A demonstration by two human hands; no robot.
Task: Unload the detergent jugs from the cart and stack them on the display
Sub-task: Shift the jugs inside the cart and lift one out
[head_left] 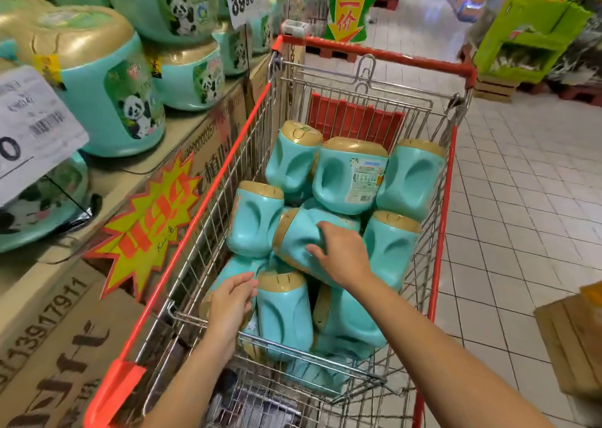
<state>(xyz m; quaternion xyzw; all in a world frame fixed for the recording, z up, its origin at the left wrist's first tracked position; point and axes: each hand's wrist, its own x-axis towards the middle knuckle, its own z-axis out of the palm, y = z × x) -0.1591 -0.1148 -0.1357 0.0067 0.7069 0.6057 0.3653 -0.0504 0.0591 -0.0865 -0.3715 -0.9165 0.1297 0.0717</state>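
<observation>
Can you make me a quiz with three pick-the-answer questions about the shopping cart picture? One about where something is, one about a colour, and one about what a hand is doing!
1. Where is the display with the panda jugs?
A. To the left of the cart
B. Inside the cart
C. On the floor behind the cart

2. What colour are the caps on the jugs in the cart?
A. Red
B. Gold
C. Black

3. What is the right hand doing?
A. Holding the cart handle
B. Hanging in the air
C. Resting on a jug lying on its side

Answers:
1 A: the display stands left of the cart.
2 B: each jug's cap is gold.
3 C: the right hand lies on a tipped jug; the left hand touches another.
</observation>
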